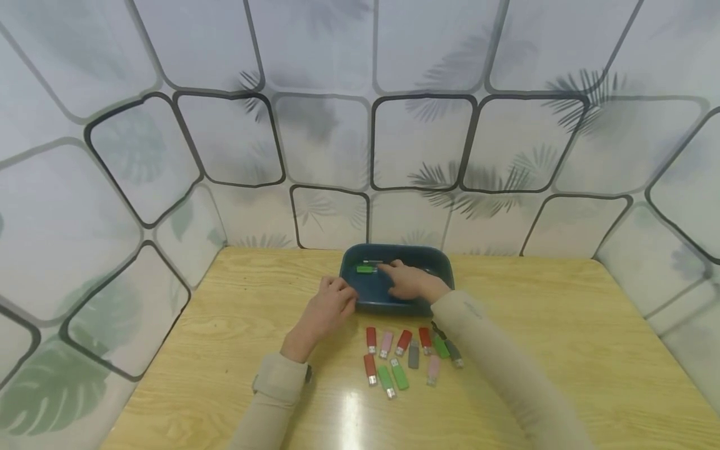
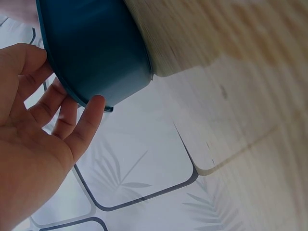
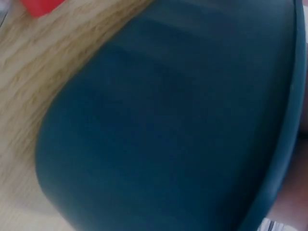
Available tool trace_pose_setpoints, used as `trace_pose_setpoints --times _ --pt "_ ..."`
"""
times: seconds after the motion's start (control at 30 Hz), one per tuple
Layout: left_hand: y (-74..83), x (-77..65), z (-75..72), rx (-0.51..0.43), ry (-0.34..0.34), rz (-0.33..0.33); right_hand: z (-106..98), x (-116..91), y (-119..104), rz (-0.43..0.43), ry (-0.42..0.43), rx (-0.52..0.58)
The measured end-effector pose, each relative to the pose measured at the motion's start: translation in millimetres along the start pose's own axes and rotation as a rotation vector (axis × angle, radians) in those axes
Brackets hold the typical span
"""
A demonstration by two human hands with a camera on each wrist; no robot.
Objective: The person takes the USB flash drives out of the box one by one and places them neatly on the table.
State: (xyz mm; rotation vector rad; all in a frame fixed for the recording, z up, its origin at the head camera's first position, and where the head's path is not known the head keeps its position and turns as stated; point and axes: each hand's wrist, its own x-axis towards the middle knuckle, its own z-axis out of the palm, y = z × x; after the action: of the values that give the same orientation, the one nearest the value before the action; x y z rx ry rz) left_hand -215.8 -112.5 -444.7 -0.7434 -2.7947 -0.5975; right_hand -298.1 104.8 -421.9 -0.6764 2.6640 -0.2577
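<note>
A dark blue plastic tub [image 1: 368,294] stands near the back of the wooden table. My left hand [image 1: 332,303] holds its left front corner, and in the left wrist view the fingers [image 2: 89,120] bend at the rim. Inside the tub is my right hand [image 1: 413,282], its index finger stretched out to the left and the thumb apart from it. That fingertip is at the plug end of a green USB stick [image 1: 365,269]; contact is hard to tell. Behind it lies a thin, dark stick [image 1: 372,261]. The right wrist view mostly shows the tub's outer wall [image 3: 159,120].
In front of the tub lie several loose USB sticks: red [image 1: 370,338], pink [image 1: 386,344], green [image 1: 399,375] and grey [image 1: 414,355]. A dark grey one [image 1: 453,354] lies near a black cord, beside my right sleeve [image 1: 484,340]. A patterned curtain [image 1: 332,144] hangs behind the table [image 1: 242,350].
</note>
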Motion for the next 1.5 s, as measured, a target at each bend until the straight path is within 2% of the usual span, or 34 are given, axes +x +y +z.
trace_pose_setpoints --times 0.23,0.57,0.93,1.17,1.5 --pt "0.0 -0.9 -0.9 0.002 0.016 0.019 6 9 -7 0.030 -0.002 -0.043" --pt "0.5 -0.4 -2.1 0.009 0.005 0.013 8 18 -10 0.075 -0.014 -0.083" --pt "0.3 0.6 -1.7 0.027 0.010 0.024 12 22 -11 0.070 0.023 -0.092" --pt "0.0 -0.7 0.6 0.015 0.014 0.015 16 30 -20 0.042 0.120 -0.149" --pt "0.7 -1.4 -0.7 -0.006 0.047 0.019 18 37 -25 0.076 0.094 -0.186"
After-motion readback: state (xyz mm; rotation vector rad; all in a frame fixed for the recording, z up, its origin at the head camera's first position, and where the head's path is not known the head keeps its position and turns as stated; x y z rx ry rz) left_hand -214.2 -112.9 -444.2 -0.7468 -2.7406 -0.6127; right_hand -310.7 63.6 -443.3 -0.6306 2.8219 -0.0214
